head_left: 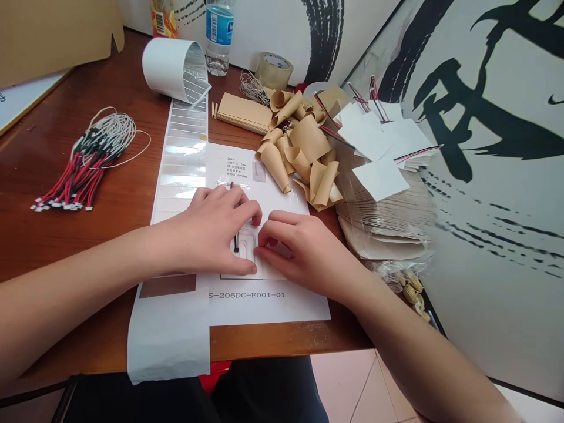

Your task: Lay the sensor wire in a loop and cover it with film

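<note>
My left hand point(210, 232) rests on a white printed sheet point(273, 305), fingers apart and curved, thumb spread towards me. Just right of it, my right hand point(304, 249) has thumb and forefinger closed together near the sheet's middle; whatever they may hold is hidden. A short dark wire piece point(237, 242) shows between the hands, over a printed outline with rounded loops. Under my left hand and forearm runs a long strip of glossy labels point(180, 153), its roll point(174, 67) lying at the far end and its loose backing point(170, 335) hanging over the table's front edge.
A bundle of red, black and white wires point(99, 155) lies at the left. Curled brown paper pieces point(304, 147) heap up beyond my right hand, beside a stack of white cards point(383, 217). Behind stand a tape roll point(274, 70) and a water bottle point(219, 38).
</note>
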`<state>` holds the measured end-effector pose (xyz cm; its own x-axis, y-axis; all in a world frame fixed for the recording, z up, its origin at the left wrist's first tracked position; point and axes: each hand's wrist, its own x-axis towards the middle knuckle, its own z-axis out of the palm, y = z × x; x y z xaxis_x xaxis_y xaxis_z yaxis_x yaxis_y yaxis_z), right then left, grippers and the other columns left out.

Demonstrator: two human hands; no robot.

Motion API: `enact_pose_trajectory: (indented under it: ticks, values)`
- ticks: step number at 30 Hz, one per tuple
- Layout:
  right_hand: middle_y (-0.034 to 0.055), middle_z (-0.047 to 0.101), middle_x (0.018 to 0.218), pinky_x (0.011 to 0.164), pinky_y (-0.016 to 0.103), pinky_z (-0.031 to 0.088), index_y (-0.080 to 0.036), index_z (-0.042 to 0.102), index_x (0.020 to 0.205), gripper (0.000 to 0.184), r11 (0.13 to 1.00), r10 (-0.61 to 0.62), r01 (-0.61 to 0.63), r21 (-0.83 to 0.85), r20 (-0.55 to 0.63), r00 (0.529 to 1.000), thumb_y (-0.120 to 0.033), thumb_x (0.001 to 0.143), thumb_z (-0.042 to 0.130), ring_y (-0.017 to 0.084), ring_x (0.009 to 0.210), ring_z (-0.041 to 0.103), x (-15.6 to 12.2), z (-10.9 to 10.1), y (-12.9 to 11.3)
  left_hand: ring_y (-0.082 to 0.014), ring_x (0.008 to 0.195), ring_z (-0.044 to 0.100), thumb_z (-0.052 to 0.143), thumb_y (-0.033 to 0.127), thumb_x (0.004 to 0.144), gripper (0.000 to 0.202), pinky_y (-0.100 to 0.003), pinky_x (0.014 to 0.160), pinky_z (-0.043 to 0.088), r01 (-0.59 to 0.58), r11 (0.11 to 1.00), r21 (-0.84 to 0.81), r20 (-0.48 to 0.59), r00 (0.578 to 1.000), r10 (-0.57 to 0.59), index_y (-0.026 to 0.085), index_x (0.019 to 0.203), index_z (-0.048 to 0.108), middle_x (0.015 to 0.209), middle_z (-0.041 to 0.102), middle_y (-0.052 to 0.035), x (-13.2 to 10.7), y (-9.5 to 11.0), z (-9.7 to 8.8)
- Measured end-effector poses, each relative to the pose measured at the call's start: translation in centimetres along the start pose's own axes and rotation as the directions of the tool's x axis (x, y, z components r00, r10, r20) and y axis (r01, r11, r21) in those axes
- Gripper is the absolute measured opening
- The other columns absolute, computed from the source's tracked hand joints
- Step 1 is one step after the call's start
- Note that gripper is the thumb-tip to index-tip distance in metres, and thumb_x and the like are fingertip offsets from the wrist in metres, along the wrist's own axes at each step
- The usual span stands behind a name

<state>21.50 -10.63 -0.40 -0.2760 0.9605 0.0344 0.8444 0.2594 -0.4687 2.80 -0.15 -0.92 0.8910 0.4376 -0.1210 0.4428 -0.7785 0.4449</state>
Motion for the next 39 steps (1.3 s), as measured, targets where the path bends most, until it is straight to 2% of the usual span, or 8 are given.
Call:
enact_pose_trajectory:
  ticks: [7,12,15,20,28,36,39]
  values:
    - [-0.0007,0.058,0.078,0.059,0.026,0.031,-0.019,0.049,0.073,0.019,0.999,0.028,-0.026,0.044,-0.035,0.999,-0.013,0.085,0.062,0.011,0.065,0.050,0.2,0.7,-0.7,-0.0339,0.113,0.050,0.067,0.060,0.076,0.052,-0.053,0.104,0.034,0.000,1.000,0.007,-0.008,1.000,0.000,0.024,0.112,0.059,0.114,0.053,-0.0086,0.0,0.1,0.0]
    - [-0.0021,0.054,0.072,0.058,0.024,0.032,-0.020,0.051,0.076,0.016,0.999,0.015,-0.009,0.048,-0.143,0.990,-0.015,0.086,0.062,0.010,0.061,0.045,0.2,0.2,-0.2,-0.0344,0.113,0.050,0.069,0.059,0.074,0.051,-0.054,0.104,0.035,-0.002,1.000,0.005,-0.003,1.000,0.002,0.025,0.111,0.058,0.115,0.053,-0.0085,0.1,0.1,-0.1]
    - [-0.0016,0.056,0.072,0.059,0.025,0.033,-0.019,0.054,0.077,0.016,0.999,0.048,-0.044,0.030,-0.186,0.981,-0.020,0.089,0.065,0.010,0.060,0.044,0.4,0.3,0.2,-0.0344,0.113,0.050,0.069,0.059,0.074,0.051,-0.054,0.104,0.035,-0.004,1.000,0.005,-0.007,1.000,0.004,0.026,0.111,0.058,0.115,0.053,-0.0082,0.1,-0.1,0.0]
    - [-0.0003,0.060,0.075,0.061,0.025,0.035,-0.018,0.057,0.078,0.016,0.993,0.115,-0.108,0.055,-0.126,0.985,-0.020,0.089,0.069,0.012,0.065,0.050,0.5,0.7,0.2,-0.0345,0.112,0.050,0.069,0.060,0.074,0.051,-0.053,0.102,0.036,0.007,1.000,0.020,0.001,1.000,-0.007,0.025,0.109,0.057,0.115,0.053,-0.0087,0.1,0.0,-0.1]
    - [-0.0004,0.061,0.077,0.060,0.026,0.032,-0.019,0.055,0.075,0.019,0.996,0.077,-0.078,0.039,0.011,0.997,-0.018,0.087,0.070,0.012,0.065,0.051,0.1,-0.3,-0.4,-0.0353,0.115,0.050,0.068,0.061,0.074,0.054,-0.054,0.105,0.035,0.010,1.000,0.000,-0.001,1.000,-0.010,0.025,0.113,0.059,0.117,0.054,-0.0092,0.1,0.1,-0.2]
    - [-0.0008,0.062,0.076,0.059,0.026,0.030,-0.020,0.053,0.077,0.021,0.995,0.092,-0.090,0.053,-0.048,0.995,-0.020,0.088,0.071,0.011,0.063,0.049,0.2,0.2,-0.5,-0.0344,0.111,0.050,0.068,0.060,0.074,0.050,-0.053,0.102,0.035,0.000,1.000,0.007,-0.009,1.000,0.000,0.025,0.109,0.058,0.114,0.053,-0.0085,0.1,0.0,0.0]
    - [-0.0014,0.062,0.075,0.059,0.025,0.030,-0.020,0.051,0.076,0.024,0.990,0.124,-0.122,0.068,-0.022,0.992,-0.016,0.086,0.073,0.012,0.064,0.051,0.4,0.3,-0.6,-0.0342,0.111,0.050,0.068,0.058,0.075,0.049,-0.052,0.102,0.035,0.000,1.000,0.009,-0.004,1.000,0.000,0.025,0.108,0.057,0.113,0.052,-0.0081,0.0,0.0,0.0]
